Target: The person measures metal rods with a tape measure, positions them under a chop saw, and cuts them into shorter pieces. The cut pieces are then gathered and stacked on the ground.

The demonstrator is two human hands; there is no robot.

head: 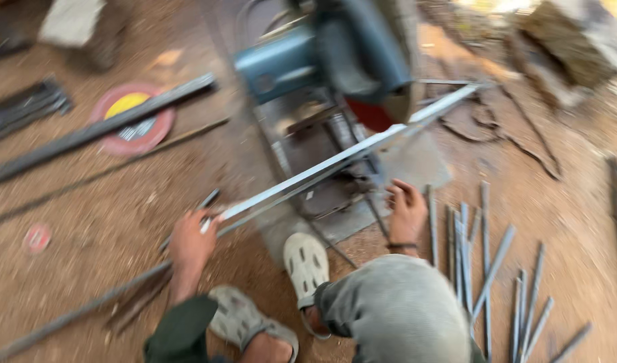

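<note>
The picture is blurred by motion. My left hand (191, 243) grips a long grey metal bar (335, 158) near its low end. The bar slants up to the right and passes under the blade of a blue chop saw (335, 57). My right hand (406, 212) rests on the ground beside the saw's base (322, 195), fingers bent; I cannot tell if it holds anything. My feet in grey perforated clogs (307, 263) and my grey-trousered knee (396, 309) sit below the hands.
Several cut metal strips (490, 275) lie on the dirt floor at the right. Long dark bars (100, 131) and a red-and-yellow cutting disc (132, 117) lie at the left. A small red disc (37, 237) is at far left. Scrap and a block (570, 40) sit at the back right.
</note>
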